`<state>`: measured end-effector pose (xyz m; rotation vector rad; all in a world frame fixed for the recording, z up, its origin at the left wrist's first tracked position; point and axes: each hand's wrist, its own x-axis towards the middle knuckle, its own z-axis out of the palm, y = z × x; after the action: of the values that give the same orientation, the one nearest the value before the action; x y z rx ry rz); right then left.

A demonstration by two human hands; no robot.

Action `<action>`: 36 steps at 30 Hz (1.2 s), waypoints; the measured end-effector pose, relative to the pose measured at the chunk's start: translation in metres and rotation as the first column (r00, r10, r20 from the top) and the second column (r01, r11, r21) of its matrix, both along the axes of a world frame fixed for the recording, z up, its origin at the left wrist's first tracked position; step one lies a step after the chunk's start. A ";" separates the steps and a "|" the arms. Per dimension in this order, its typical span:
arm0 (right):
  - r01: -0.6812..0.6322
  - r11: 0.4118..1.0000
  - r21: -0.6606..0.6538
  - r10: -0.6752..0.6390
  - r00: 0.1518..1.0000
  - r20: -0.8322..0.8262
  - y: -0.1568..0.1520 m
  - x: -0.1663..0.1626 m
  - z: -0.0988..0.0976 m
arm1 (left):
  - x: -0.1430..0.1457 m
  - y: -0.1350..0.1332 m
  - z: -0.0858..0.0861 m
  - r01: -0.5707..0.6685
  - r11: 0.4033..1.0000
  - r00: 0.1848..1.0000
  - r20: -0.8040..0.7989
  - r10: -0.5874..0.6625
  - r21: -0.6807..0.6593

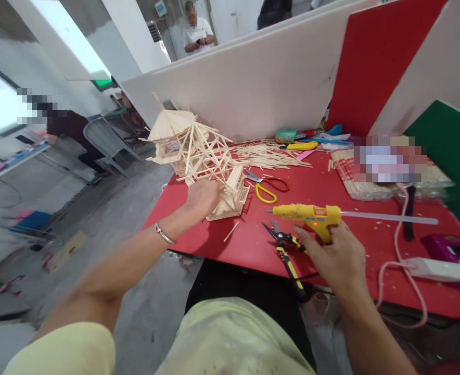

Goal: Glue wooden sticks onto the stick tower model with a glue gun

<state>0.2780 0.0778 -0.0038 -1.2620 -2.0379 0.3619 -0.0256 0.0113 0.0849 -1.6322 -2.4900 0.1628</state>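
My left hand (202,198) is closed on the lower part of a wooden stick model house (199,156) that stands on the red table (323,182). A metal bracelet sits on that wrist. My right hand (337,255) grips a yellow hot glue gun (310,214). The gun lies level with its nozzle pointing left toward the model, and a clear glue stick juts out of its back to the right.
Red and yellow scissors (267,187) lie right of the model, black and yellow snips (286,252) below the gun. Loose sticks (269,155) pile behind. White, red and green boards (277,78) wall the table's back. A pink cord (399,260) and power strip (435,268) lie right. Other people sit far left and behind.
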 end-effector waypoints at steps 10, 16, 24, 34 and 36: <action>-0.025 0.999 -0.027 0.025 0.999 0.024 -0.002 -0.002 0.006 | -0.017 0.007 0.005 0.068 0.997 0.976 0.205 -0.073 0.034; -0.036 0.998 -0.052 0.037 0.999 0.013 -0.002 0.000 0.003 | -0.019 0.000 0.002 0.102 0.993 0.978 0.175 -0.112 0.061; -0.035 0.994 -0.107 0.037 0.999 0.016 -0.002 0.002 -0.001 | -0.032 -0.007 -0.001 0.125 0.992 0.983 0.132 -0.127 0.018; -0.055 0.993 -0.101 0.058 0.998 0.021 -0.006 -0.001 -0.004 | -0.034 -0.001 0.005 0.160 0.987 0.964 0.220 -0.151 -0.023; -0.059 0.993 -0.107 0.063 0.997 0.033 -0.008 -0.001 -0.004 | -0.035 0.001 0.005 0.166 0.986 0.955 0.254 -0.155 -0.023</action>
<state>0.2767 0.0703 -0.0074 -1.2797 -2.1159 0.4846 -0.0608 0.0121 0.0904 -1.9763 -2.5285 -0.0114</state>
